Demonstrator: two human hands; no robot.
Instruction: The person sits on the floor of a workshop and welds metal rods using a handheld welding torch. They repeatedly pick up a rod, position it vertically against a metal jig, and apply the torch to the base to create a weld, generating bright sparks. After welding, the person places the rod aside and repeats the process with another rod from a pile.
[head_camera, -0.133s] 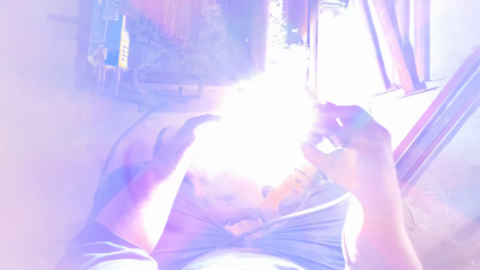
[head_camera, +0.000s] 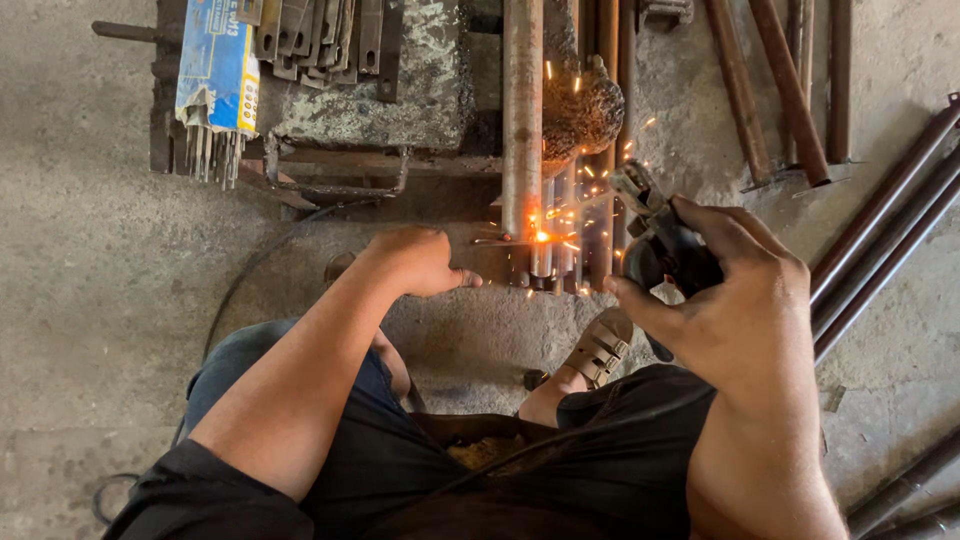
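My right hand (head_camera: 745, 300) grips a black welding electrode holder (head_camera: 655, 235), raised just right of a bundle of upright metal rods (head_camera: 565, 215). A glowing orange spot (head_camera: 541, 237) sits on the rods, with sparks flying around it. My left hand (head_camera: 418, 262) is curled, its fingers pointing at the base of the rods and touching a thin metal piece there. A thick rusty pipe (head_camera: 522, 100) runs up from the glowing spot. My sandalled foot (head_camera: 598, 350) rests on the concrete below the rods.
A blue packet of welding electrodes (head_camera: 212, 70) lies at top left beside flat steel strips (head_camera: 320, 35) on a stained block. Long rusty bars (head_camera: 880, 230) lie along the right. A black cable (head_camera: 250, 275) curves over the concrete floor.
The blinding arc glare that washed out the view is gone; only a small glow and sparks show. My hands hold much the same positions.
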